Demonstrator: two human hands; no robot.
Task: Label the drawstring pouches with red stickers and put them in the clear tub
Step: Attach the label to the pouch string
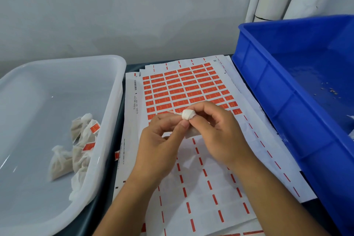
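Note:
A small white drawstring pouch [188, 114] is held over the sticker sheet [183, 90], whose far half still carries rows of red stickers. My right hand [214, 130] pinches the pouch's gathered top, and the pouch body hangs beneath my fingers. My left hand [162, 136] pinches the thin drawstring at the pouch's left side. The clear tub [107, 140] stands at the left. Inside it, near its right wall, lie several pouches [76, 151], two of them showing red stickers.
A blue crate [287, 90] stands at the right, tilted, with crumbs on its floor and a bit of white material at its right edge. More emptied sticker sheets lie stacked under the top one. A grey wall and white pipes are behind.

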